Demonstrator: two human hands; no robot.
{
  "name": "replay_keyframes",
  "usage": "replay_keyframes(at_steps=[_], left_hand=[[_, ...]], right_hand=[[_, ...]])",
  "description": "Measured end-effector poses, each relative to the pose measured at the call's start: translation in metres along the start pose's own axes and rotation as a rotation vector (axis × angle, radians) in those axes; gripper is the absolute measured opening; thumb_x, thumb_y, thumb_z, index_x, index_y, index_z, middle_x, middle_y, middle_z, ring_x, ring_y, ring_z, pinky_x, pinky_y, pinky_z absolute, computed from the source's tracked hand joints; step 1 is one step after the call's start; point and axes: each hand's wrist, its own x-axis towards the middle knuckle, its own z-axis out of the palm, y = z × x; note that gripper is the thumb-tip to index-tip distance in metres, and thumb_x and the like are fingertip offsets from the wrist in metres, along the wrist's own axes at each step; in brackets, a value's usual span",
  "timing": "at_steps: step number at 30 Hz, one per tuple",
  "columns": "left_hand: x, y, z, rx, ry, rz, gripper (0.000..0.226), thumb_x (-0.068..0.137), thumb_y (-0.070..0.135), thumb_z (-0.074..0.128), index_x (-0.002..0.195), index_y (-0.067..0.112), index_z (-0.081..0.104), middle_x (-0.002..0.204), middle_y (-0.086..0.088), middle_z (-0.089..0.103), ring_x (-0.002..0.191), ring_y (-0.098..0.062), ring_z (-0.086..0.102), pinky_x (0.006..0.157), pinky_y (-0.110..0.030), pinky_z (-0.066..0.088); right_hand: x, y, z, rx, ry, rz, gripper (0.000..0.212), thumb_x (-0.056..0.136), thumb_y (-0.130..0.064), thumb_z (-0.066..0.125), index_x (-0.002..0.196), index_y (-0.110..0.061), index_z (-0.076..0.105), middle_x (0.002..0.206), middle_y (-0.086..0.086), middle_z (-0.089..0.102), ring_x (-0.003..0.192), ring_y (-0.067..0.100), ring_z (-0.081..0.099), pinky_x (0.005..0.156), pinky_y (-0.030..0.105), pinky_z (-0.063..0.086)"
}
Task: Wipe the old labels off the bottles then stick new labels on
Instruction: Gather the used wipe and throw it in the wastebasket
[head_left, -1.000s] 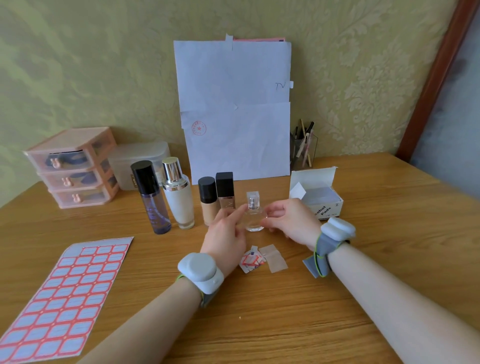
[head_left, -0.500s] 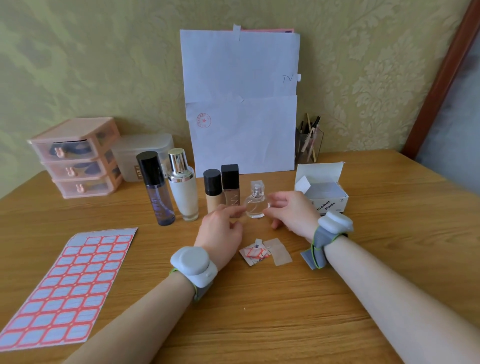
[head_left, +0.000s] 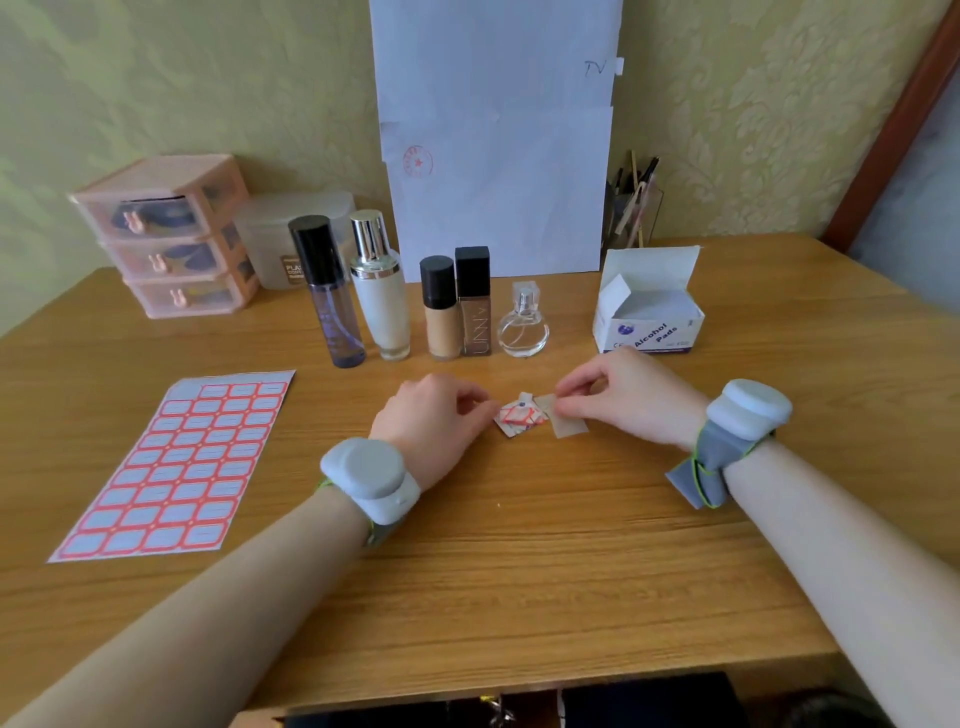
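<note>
Five bottles stand upright in a row at the back of the wooden table (head_left: 519, 571): tall purple bottle with black cap (head_left: 332, 306), cream bottle with silver cap (head_left: 382, 301), round beige bottle with black cap (head_left: 441, 317), square brown bottle with black cap (head_left: 474, 312), and small clear glass perfume bottle (head_left: 523, 327). Both hands are well in front of them.

The right hand (head_left: 623, 405) pinches the edge of one tan square wipe (head_left: 571, 426). The left hand (head_left: 436, 421) has curled fingers at the crumpled red-and-white label scraps (head_left: 517, 420); whether it grips them cannot be told.

Recommendation: hold the scraps flat while lifting the wipe, since they overlap and old adhesive may drag them along.

Further count: one open white box of alcohol pads (head_left: 649, 322), one sheet of red-bordered blue labels (head_left: 176, 462). The number of scraps is not determinable.
</note>
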Motion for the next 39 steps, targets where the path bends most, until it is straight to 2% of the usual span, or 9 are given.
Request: replay_keyframes(at_steps=[4,7,13,22,26,29,33,37,39], left_hand=[[0.015,0.007,0.008,0.011,-0.009,-0.06,0.026,0.091,0.054,0.063,0.108,0.036,0.072,0.089,0.014,0.061,0.095,-0.019,0.063,0.08,-0.034,0.055],[0.02,0.006,0.009,0.006,-0.055,-0.055,0.022,0.086,0.051,0.069,0.104,0.038,0.072,0.082,0.022,0.057,0.094,-0.015,0.061,0.073,-0.028,0.049],[0.019,0.003,0.012,0.014,-0.032,-0.026,0.022,0.085,0.051,0.071,0.103,0.038,0.071,0.089,0.018,0.059,0.094,-0.012,0.061,0.08,-0.032,0.055],[0.015,0.003,0.015,0.016,0.013,-0.022,0.009,0.089,0.044,0.068,0.082,0.038,0.065,0.093,0.015,0.055,0.089,-0.013,0.055,0.068,-0.028,0.039],[0.014,0.002,0.015,0.014,0.01,-0.003,0.01,0.091,0.042,0.067,0.083,0.036,0.064,0.09,0.016,0.049,0.087,-0.012,0.05,0.063,-0.026,0.034],[0.013,0.003,0.013,-0.023,0.0,0.002,0.008,0.093,0.04,0.066,0.087,0.034,0.067,0.094,0.014,0.053,0.091,-0.013,0.052,0.072,-0.029,0.04],[0.01,0.006,0.009,-0.098,-0.026,0.03,0.007,0.094,0.035,0.065,0.092,0.03,0.07,0.098,0.007,0.067,0.095,-0.017,0.061,0.083,-0.036,0.052],[0.005,0.007,0.005,-0.201,-0.021,0.102,0.008,0.093,0.028,0.068,0.094,0.022,0.073,0.09,0.007,0.069,0.086,-0.009,0.059,0.072,-0.014,0.044],[0.003,0.007,0.003,-0.236,-0.016,0.112,0.01,0.092,0.026,0.07,0.095,0.018,0.075,0.089,0.005,0.071,0.086,-0.011,0.063,0.076,-0.016,0.048]], right_hand=[[-0.005,0.002,0.002,-0.073,0.037,-0.022,0.004,0.083,-0.038,0.075,0.086,-0.038,0.073,0.08,-0.022,0.065,0.076,-0.005,0.058,0.059,0.012,0.034],[-0.005,0.003,0.004,0.026,0.084,-0.038,0.008,0.086,-0.032,0.074,0.079,-0.035,0.073,0.066,-0.028,0.064,0.061,-0.012,0.056,0.053,0.008,0.035],[0.001,-0.011,-0.001,0.269,0.185,-0.093,0.007,0.09,-0.03,0.07,0.085,-0.028,0.075,0.062,-0.035,0.061,0.056,-0.016,0.054,0.062,0.016,0.035],[0.002,-0.022,0.02,0.013,0.009,-0.103,0.008,0.082,-0.043,0.074,0.077,-0.036,0.073,0.087,-0.018,0.067,0.073,-0.008,0.056,0.062,0.016,0.034],[0.002,-0.025,0.024,0.022,0.006,-0.105,0.02,0.077,-0.041,0.079,0.094,-0.035,0.07,0.084,-0.014,0.067,0.063,-0.013,0.053,0.058,0.016,0.032],[0.003,-0.029,0.022,-0.04,-0.046,-0.099,0.024,0.079,-0.045,0.076,0.101,-0.035,0.073,0.088,-0.015,0.064,0.076,-0.006,0.055,0.063,0.019,0.037],[0.002,-0.033,0.021,-0.039,-0.055,-0.08,0.016,0.075,-0.043,0.078,0.085,-0.03,0.076,0.086,-0.013,0.065,0.082,0.002,0.058,0.07,0.022,0.043],[-0.001,-0.034,0.024,0.022,-0.009,-0.079,0.019,0.072,-0.042,0.081,0.083,-0.031,0.07,0.08,-0.014,0.065,0.065,-0.008,0.055,0.052,0.015,0.033],[-0.003,-0.035,0.024,0.04,-0.025,-0.075,0.026,0.073,-0.045,0.08,0.093,-0.036,0.068,0.086,-0.016,0.066,0.063,-0.012,0.053,0.055,0.014,0.033]])
